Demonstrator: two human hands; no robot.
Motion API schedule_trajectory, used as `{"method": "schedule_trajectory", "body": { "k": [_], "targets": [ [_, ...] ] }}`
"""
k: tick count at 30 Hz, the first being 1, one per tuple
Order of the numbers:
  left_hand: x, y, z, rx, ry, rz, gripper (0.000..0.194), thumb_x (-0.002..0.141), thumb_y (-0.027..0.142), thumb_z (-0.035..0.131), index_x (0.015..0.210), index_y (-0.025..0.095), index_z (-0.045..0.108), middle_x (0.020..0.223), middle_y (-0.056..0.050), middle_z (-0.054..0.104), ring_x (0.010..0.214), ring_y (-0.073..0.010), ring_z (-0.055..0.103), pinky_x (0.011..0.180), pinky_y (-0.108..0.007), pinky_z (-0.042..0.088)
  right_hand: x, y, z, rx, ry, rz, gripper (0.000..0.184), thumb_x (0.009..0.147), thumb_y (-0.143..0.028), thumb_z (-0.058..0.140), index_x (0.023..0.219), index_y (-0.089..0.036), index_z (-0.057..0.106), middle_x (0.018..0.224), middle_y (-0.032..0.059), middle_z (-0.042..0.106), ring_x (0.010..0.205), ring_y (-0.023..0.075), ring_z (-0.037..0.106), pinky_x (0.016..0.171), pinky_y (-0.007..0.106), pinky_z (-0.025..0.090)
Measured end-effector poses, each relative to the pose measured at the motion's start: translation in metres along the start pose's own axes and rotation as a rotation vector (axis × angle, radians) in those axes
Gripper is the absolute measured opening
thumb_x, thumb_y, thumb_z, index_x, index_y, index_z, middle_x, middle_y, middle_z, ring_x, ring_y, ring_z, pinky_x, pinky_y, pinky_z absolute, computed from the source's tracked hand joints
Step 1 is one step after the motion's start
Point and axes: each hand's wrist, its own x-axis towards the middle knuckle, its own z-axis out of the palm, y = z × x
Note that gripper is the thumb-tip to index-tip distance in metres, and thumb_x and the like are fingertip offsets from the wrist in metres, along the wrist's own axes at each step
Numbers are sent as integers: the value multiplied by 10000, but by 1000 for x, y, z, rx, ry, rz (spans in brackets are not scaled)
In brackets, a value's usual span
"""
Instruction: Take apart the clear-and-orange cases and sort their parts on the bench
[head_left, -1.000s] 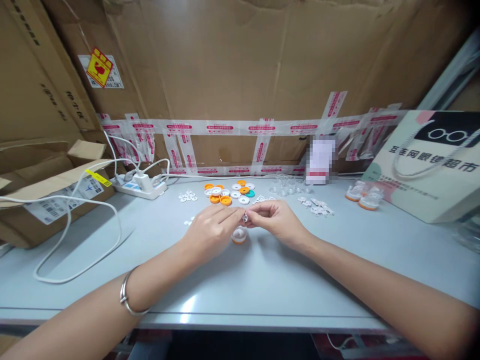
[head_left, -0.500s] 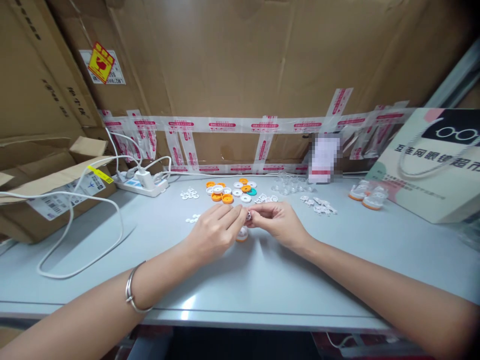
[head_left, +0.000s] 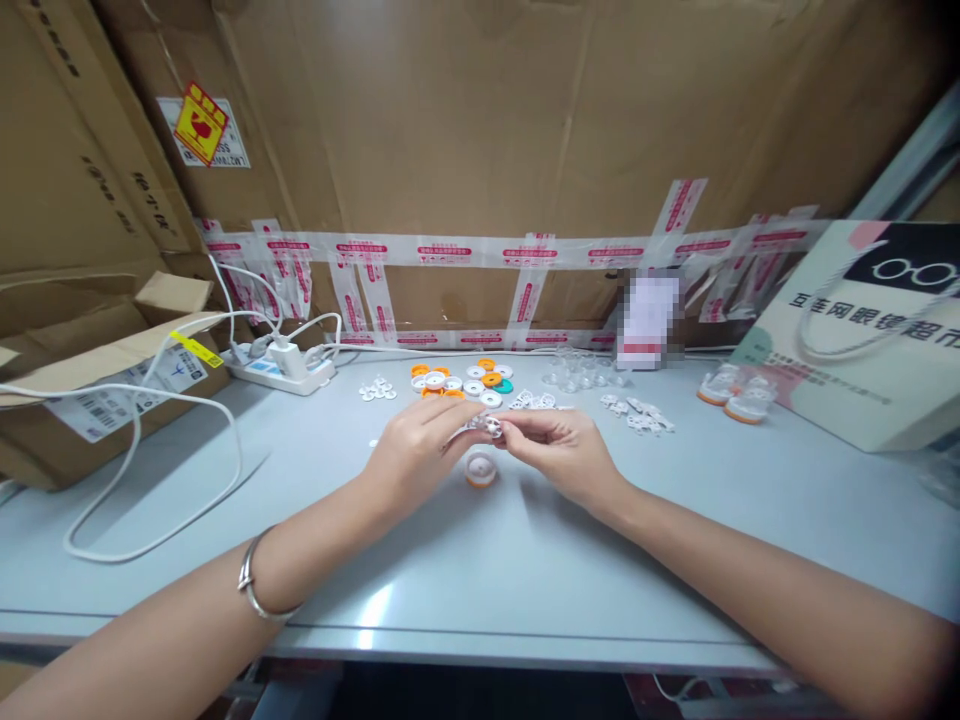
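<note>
Between the fingertips of both hands is a small white plastic part (head_left: 491, 427) with openings in it. My left hand (head_left: 424, 440) pinches its left side, thumb below and fingers over the top. On the other side my right hand (head_left: 559, 445) grips its edge between thumb and forefinger. Just below the hands, a round piece with an orange base and a white inside (head_left: 481, 469) stands on the table. Behind them lie several orange, white and teal round rings (head_left: 491, 379), a few partly covered by my left hand.
Small white parts lie in piles at left (head_left: 377, 388) and right (head_left: 639, 413). Clear domes (head_left: 583, 370) sit at the back, and two clear pieces with orange bases (head_left: 739, 395) stand near a paper bag (head_left: 855, 340). A power strip (head_left: 281, 370), cable and cardboard box (head_left: 112, 390) occupy the left.
The fingers of my left hand have opened out a little and drawn left, so more of the white part shows. The orange-based piece below is now less covered.
</note>
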Motion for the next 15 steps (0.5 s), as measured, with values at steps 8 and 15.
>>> {"method": "schedule_trajectory", "body": {
  "k": [8,15],
  "targets": [
    [5,3,-8,-152,-88,-207,58,783,218,599,783,185,646,714,15,673,634,-101,599,598,-205,449,-5,4,-3,-263,11,-206,272,765,-224,532,984,-291,680,889,-33,703,749,177,665,717,300,550],
    [2,-2,-2,-164,-113,-107,101,823,210,539,782,171,623,703,6,645,648,-95,583,613,-200,455,-4,6,-3,-196,-33,-87,250,782,-261,524,968,-271,691,824,-28,711,726,177,658,670,280,538]
  ]
}}
